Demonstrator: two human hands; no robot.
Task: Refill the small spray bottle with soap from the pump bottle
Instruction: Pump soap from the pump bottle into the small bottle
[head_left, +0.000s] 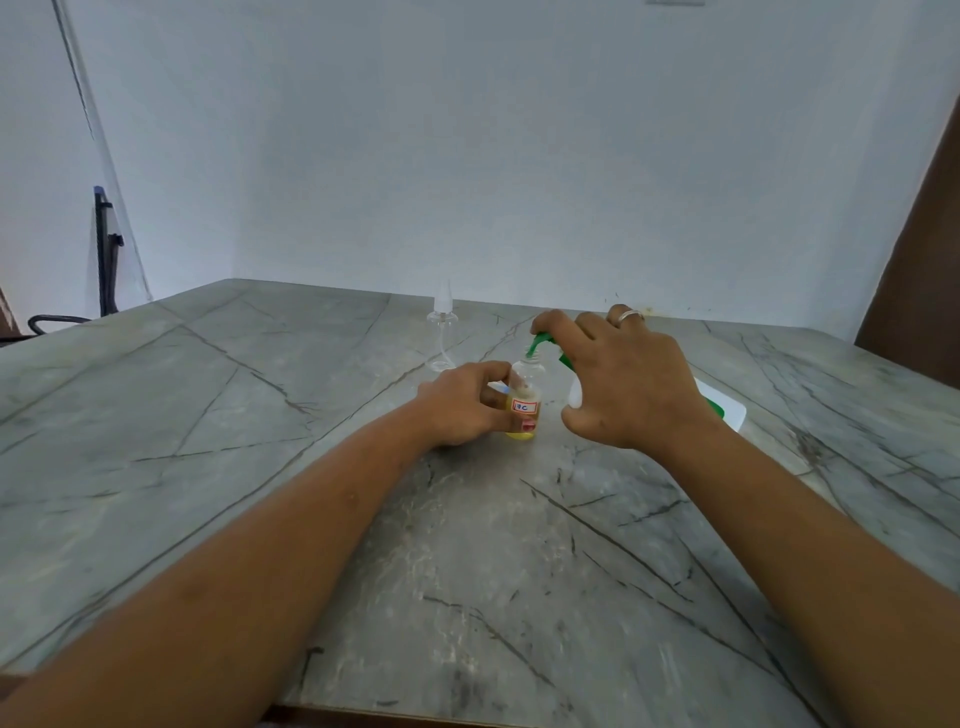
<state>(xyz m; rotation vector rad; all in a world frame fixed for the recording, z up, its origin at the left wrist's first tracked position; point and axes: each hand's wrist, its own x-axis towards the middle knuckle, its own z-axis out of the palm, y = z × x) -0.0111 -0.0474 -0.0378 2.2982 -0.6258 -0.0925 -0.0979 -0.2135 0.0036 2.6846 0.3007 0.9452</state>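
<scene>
While gripping the small spray bottle (525, 400) near the middle of the frame, left hand (464, 405) wrapped round its side, bottle standing upright and open-topped on the gray marble table (208, 441). Behind it, a bit to the left, clear spray cap (443, 325) lying apart with its thin tube. Just right of the bottle, right hand (631, 382) pressing on the pump bottle (727, 408), green spout (539, 344) pointing down over the open neck.
</scene>
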